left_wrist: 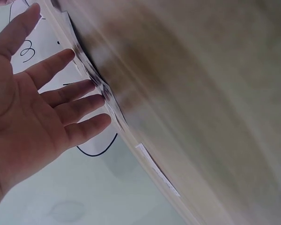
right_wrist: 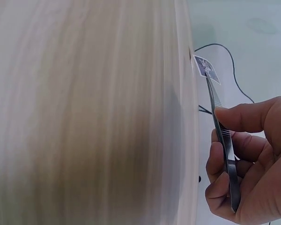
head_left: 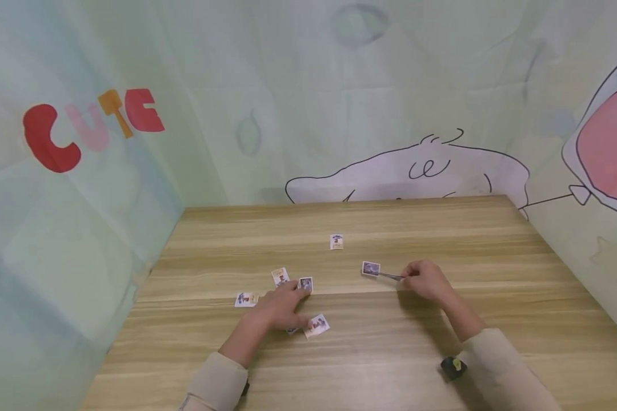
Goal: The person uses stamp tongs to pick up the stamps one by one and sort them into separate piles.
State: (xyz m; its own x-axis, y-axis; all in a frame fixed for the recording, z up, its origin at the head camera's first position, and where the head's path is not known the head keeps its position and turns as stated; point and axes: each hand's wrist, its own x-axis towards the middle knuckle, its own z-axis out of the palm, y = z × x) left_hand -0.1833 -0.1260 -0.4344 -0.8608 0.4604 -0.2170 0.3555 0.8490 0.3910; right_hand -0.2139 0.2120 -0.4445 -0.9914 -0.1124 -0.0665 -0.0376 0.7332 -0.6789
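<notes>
My right hand (head_left: 425,281) pinches metal tweezers (right_wrist: 227,154) between thumb and fingers. At the tweezers' tips is a small dark picture card (head_left: 371,268) with a white border; in the right wrist view it appears raised off the table. My left hand (head_left: 280,308), fingers spread, reaches over several small cards. Around it lie a dark card (head_left: 305,283) by the fingertips, a light card (head_left: 280,276) beyond them, another light card (head_left: 316,326) at the thumb and one (head_left: 246,299) to the left. In the left wrist view the palm (left_wrist: 28,108) holds nothing.
One light card (head_left: 336,242) lies alone farther back on the wooden table (head_left: 380,365). A printed cloth backdrop (head_left: 226,85) rises behind the table and along both sides. Dark bands, partly hidden, sit at both sleeves.
</notes>
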